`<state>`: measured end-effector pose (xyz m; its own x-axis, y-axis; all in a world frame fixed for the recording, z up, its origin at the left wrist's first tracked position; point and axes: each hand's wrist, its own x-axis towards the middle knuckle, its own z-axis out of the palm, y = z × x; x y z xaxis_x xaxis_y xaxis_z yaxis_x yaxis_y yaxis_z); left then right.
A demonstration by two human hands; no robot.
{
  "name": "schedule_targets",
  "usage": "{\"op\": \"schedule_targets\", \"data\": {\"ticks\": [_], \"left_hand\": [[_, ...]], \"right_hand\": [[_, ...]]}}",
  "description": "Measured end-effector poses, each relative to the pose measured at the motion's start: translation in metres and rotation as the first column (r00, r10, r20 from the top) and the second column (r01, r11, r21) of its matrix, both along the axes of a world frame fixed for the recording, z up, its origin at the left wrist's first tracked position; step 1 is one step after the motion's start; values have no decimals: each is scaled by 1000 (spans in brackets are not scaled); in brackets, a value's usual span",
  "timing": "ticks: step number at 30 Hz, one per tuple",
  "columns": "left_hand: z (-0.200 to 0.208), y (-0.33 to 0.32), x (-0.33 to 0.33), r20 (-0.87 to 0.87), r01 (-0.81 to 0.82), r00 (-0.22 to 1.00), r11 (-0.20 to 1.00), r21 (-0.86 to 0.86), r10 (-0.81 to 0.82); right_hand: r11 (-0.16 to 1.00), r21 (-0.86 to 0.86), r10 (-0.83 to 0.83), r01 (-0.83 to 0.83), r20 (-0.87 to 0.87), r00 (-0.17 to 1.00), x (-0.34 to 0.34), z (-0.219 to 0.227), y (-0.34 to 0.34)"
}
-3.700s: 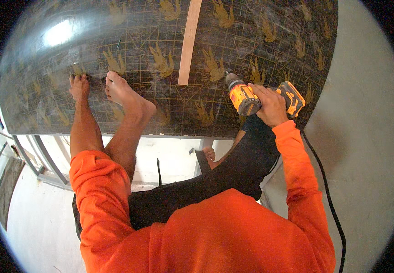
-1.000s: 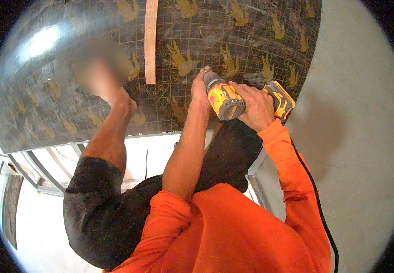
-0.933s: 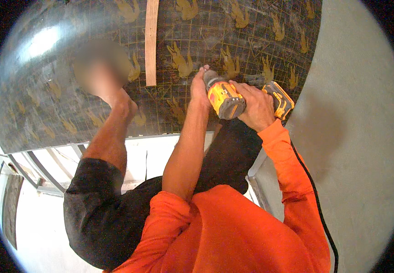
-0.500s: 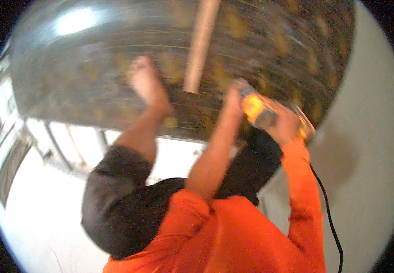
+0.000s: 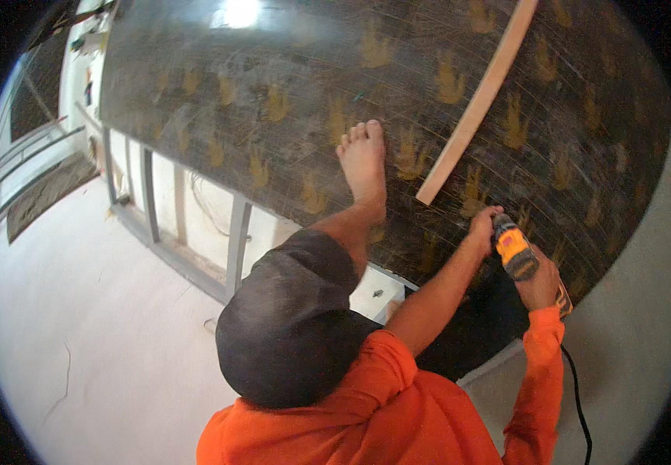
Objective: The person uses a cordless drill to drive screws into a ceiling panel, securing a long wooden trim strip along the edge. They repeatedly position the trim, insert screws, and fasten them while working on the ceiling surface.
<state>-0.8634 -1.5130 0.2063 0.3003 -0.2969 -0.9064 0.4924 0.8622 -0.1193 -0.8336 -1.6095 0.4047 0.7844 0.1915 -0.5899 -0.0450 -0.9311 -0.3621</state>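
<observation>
In my right hand point(image 5: 540, 284) is a yellow and black corded power drill point(image 5: 514, 249), gripped with the fingers wrapped round its handle. Its nose points away from me, down at a dark board point(image 5: 289, 143) with yellowish marks. My left hand point(image 5: 483, 228) is closed right beside the drill's nose, fingertips pressed together; whatever they pinch, if anything, is too small to make out. Beyond both hands, a pale wooden strip point(image 5: 475, 108) lies across the board, its near end a short way from my left hand. The drill's tip is hidden by the hand and tool.
My bare foot point(image 5: 363, 167) rests on the board, left of the strip. A black cord point(image 5: 576, 391) trails down from the drill on the right. Grey metal framing point(image 5: 236, 240) stands under the board's left edge, above a white floor point(image 5: 80, 325). A pale grey surface point(image 5: 622, 310) lies at right.
The view has swung, so board, strip, foot and hands now appear farther right and the picture is sharper. My right hand still grips the drill, with my left at its nose.
</observation>
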Motion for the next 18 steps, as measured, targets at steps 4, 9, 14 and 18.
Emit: {"op": "schedule_targets", "data": {"ticks": [4, 9, 14, 18], "left_hand": [[12, 18, 1, 77, 79, 995, 970, -229, -63], [29, 35, 0, -39, 35, 999, 999, -37, -37], [41, 53, 14, -48, 181, 982, 981, -67, -184], [96, 64, 23, 48, 219, 975, 975, -41, -217]], "right_hand": [[998, -24, -56, 55, -23, 998, 1, 8, 18], [966, -251, -116, 55, -234, 965, 5, 21, 28], [973, -215, -142, 80, -292, 946, 13, 17, 25], [988, -141, -104, 70, -249, 963, 18, 16, 20]]}}
